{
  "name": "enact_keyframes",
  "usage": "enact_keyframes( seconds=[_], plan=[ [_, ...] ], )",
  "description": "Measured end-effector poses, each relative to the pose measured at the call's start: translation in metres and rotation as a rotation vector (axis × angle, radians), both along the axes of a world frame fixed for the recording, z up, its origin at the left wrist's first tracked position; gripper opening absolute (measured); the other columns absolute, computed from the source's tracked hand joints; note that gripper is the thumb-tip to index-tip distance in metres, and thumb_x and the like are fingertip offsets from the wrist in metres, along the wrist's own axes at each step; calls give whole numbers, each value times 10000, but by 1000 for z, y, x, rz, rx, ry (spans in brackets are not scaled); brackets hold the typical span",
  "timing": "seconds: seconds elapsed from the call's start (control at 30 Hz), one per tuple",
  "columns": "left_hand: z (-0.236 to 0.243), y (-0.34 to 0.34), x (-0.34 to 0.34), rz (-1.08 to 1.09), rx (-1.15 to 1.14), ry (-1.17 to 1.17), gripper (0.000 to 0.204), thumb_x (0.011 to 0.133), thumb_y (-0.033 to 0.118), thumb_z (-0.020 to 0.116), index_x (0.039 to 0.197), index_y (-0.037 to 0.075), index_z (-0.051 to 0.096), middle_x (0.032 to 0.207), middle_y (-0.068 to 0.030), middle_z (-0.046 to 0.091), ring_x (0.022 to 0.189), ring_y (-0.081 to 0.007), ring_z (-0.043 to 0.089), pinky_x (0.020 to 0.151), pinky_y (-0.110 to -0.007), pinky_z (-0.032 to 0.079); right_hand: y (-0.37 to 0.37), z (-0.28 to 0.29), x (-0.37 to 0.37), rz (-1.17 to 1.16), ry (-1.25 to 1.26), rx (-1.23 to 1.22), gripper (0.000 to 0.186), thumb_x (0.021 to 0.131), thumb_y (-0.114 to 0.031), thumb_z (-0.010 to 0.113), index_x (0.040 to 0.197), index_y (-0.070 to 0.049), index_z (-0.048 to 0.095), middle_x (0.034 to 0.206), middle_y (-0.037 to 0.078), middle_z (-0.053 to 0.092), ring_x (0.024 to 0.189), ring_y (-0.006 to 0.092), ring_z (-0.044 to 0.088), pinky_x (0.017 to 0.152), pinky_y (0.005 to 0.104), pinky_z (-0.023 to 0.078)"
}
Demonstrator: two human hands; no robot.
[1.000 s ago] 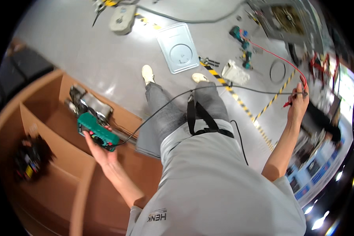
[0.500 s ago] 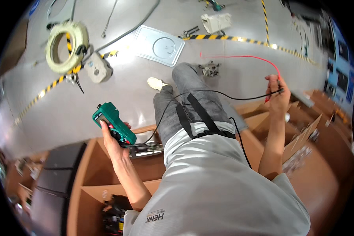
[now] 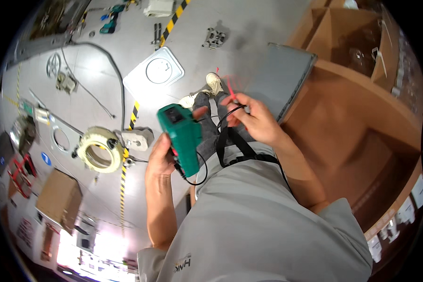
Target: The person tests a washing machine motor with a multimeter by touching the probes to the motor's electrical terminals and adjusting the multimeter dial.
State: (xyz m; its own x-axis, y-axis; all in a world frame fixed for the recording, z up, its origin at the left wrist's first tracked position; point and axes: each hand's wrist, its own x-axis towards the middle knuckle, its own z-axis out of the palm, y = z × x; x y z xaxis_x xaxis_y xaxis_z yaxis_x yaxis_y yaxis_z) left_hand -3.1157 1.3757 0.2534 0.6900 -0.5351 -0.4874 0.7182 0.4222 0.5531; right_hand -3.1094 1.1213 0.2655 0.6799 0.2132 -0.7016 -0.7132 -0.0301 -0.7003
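Note:
My left hand [image 3: 162, 152] grips a green multimeter [image 3: 183, 143] upright, its back facing up, with fingertips showing at its far side. A short way to the right, my right hand [image 3: 258, 120] has closed fingers on the test leads: a red lead [image 3: 231, 91] rises from the fingers, and a black lead [image 3: 203, 174] loops from the meter's near end toward the hands. The red lead is smeared by motion. Both hands are over my grey jeans and dark waist straps [image 3: 239, 150]. Part of the black lead is hidden behind the meter.
Partitioned cardboard boxes [image 3: 348, 169] stand at right beside a grey panel [image 3: 286, 66]. On the floor lie a grey plate [image 3: 171, 80], a cream ring part [image 3: 87, 152], a cardboard carton [image 3: 56, 197], cordless tools [image 3: 108, 24], a hose [image 3: 113, 63] and several metal parts [image 3: 214, 38].
My hands have come closer together: the right moved left toward the meter, which has turned from face to back. The view has swung, putting the cardboard compartments at my right.

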Motion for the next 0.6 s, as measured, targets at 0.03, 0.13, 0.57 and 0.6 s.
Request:
enact_keyframes(
  seconds=[0.03, 0.13, 0.57, 0.6],
  plan=[
    [0, -14, 9, -109, 21, 15, 827, 837, 657, 574, 1333, -2, 523, 1423, -293, 436, 1354, -386, 401, 1123, -504, 279, -7, -2, -5, -47, -14, 44, 235, 1018, -166, 498, 1183, -14, 569, 867, -6, 561, 791, 74, 586, 748, 233, 502],
    [10, -23, 21, -385, 82, 219, 912, 739, 589, 764, 1321, -56, 488, 1317, -155, 561, 977, -132, 588, 817, -262, 467, -30, -1, -8, -42, -5, 43, 256, 1000, -148, 510, 1198, 4, 565, 866, 5, 562, 812, 78, 589, 753, 232, 492],
    [145, 14, 19, -328, 527, 193, 610, 751, 398, 788, 1154, -5, 571, 900, -230, 657, 717, -319, 688, 568, -393, 587, -122, -19, -52, -38, -160, -7, 154, 970, -140, 547, 1018, 6, 545, 847, 60, 596, 785, 125, 598, 745, 282, 498],
    [152, 37, 18, -295, 546, 195, 597, 759, 404, 776, 1154, 7, 570, 904, -220, 655, 725, -313, 682, 581, -392, 579, -127, -29, -61, -29, -251, -112, 133, 963, -113, 539, 1016, 8, 535, 852, 74, 607, 771, 135, 601, 752, 290, 505]
  ],
)
